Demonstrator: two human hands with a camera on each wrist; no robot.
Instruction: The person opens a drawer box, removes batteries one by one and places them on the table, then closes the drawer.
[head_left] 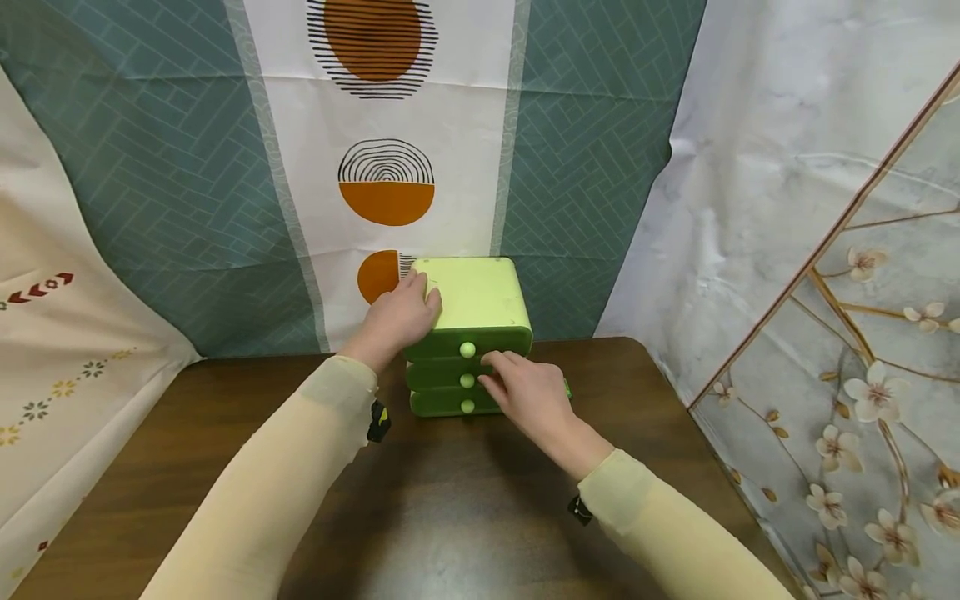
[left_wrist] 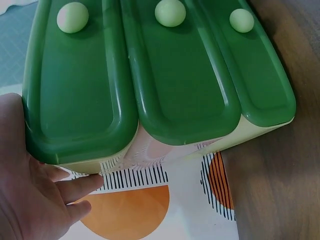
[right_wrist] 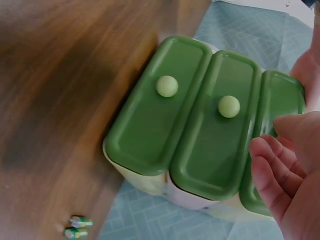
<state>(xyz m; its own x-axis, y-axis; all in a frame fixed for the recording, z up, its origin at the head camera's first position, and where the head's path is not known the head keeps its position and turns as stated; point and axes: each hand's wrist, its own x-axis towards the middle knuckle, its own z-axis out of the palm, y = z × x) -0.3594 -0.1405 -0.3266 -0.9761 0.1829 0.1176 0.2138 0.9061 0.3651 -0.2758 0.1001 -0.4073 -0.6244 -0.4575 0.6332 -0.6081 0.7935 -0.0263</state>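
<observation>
A small drawer cabinet (head_left: 480, 292) with a pale green top and three dark green drawer fronts stands on the table, each front bearing a round light green knob (head_left: 467, 350). My left hand (head_left: 401, 315) rests on the cabinet's top left edge, and in the left wrist view its fingers (left_wrist: 80, 189) extend along the side. My right hand (head_left: 532, 396) hovers before the drawer fronts, its fingers loosely bent and the tips just right of the top knob. In the right wrist view this hand (right_wrist: 305, 165) overlaps the top drawer and hides its knob.
Two small green cylinders that look like batteries (right_wrist: 78, 221) lie on the brown wooden table (head_left: 450, 500), to the right of the cabinet. A patterned cloth (head_left: 600, 167) hangs behind it. Floral sheeting (head_left: 840, 417) borders the right side, and a cream cloth (head_left: 67, 367) the left.
</observation>
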